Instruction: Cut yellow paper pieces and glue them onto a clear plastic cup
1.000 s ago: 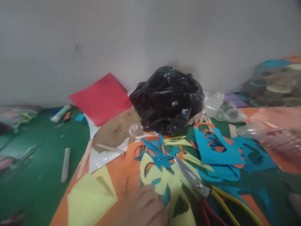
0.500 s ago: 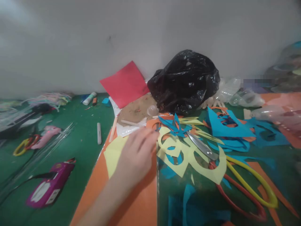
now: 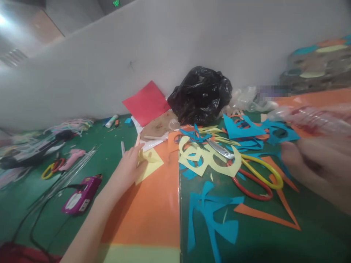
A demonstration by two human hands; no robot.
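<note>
My left hand [image 3: 130, 162] is at the left edge of a piece of yellow paper [image 3: 152, 164], its thumb over the paper and its fingers curled at the edge. This paper lies on a large orange sheet [image 3: 153, 219]. My right hand [image 3: 320, 168] is at the right side, smeared by motion, just below a clear plastic bottle [image 3: 309, 117]; its fingers are not clear. Between the hands lie scissors [image 3: 255, 168] with red and yellow handles, partly under yellow paper cutouts [image 3: 205, 162]. Blue paper scraps [image 3: 208, 215] are nearer me.
A black plastic bag [image 3: 203, 95] and a red sheet [image 3: 148, 102] are at the wall, by a brown cardboard piece [image 3: 159, 126]. On the left are a purple box [image 3: 82, 195] with a cable, a pink glue gun [image 3: 72, 159] and small scissors [image 3: 49, 171].
My left hand has moved left, from above the papers to the yellow paper's left edge. My right hand has come into view on the right. The camera view has shifted.
</note>
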